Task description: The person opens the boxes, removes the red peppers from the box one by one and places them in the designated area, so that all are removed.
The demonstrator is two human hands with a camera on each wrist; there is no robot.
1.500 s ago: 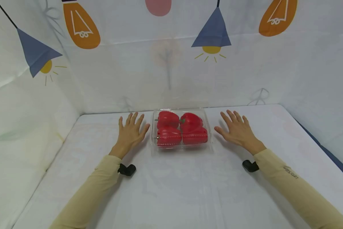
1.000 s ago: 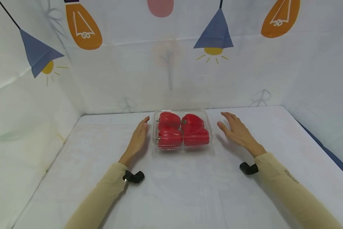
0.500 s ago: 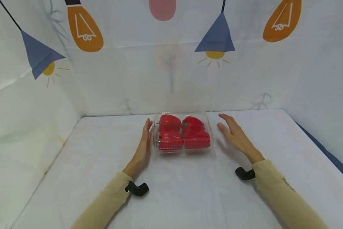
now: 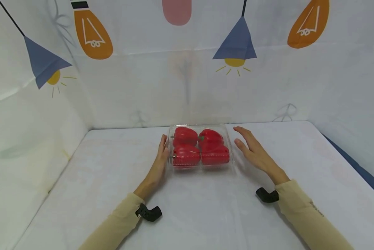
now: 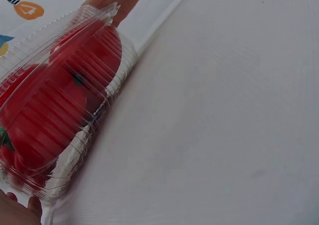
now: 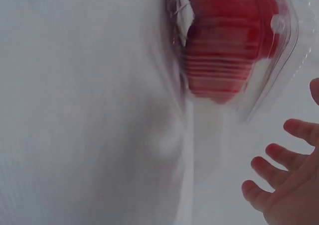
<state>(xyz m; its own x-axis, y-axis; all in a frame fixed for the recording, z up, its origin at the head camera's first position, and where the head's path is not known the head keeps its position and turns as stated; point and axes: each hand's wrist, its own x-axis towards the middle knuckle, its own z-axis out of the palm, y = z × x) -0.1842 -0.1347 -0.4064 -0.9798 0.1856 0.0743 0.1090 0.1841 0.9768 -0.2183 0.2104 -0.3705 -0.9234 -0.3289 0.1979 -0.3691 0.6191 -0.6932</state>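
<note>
A clear plastic clamshell box [image 4: 231,152] lies near the table's back edge. Through it I see several red bell peppers [image 4: 185,155], some with green stems. My left hand [image 4: 155,168] stands along the box's left side, fingers fairly straight, at or very close to its wall; whether it touches is hard to tell. In the left wrist view, only its fingertips [image 5: 34,205] show by the box's near end. My right hand [image 4: 258,154] is to the right of the box, thumb apart from the fingers. The right wrist view has its fingers [image 6: 286,158] spread, with a gap to the box.
A white cloth covers the table [image 4: 202,215]. White fabric walls [image 4: 143,80] printed with lamps and bulbs rise behind and on the sides. Each sleeved wrist bears a black camera mount [image 4: 149,212]. A dark blue strip [image 4: 355,166] runs along the right edge.
My left hand has turned on edge and come rightward to the box's side. My right hand has edged left toward the box, its fingers drawn closer together. The box stays on the table.
</note>
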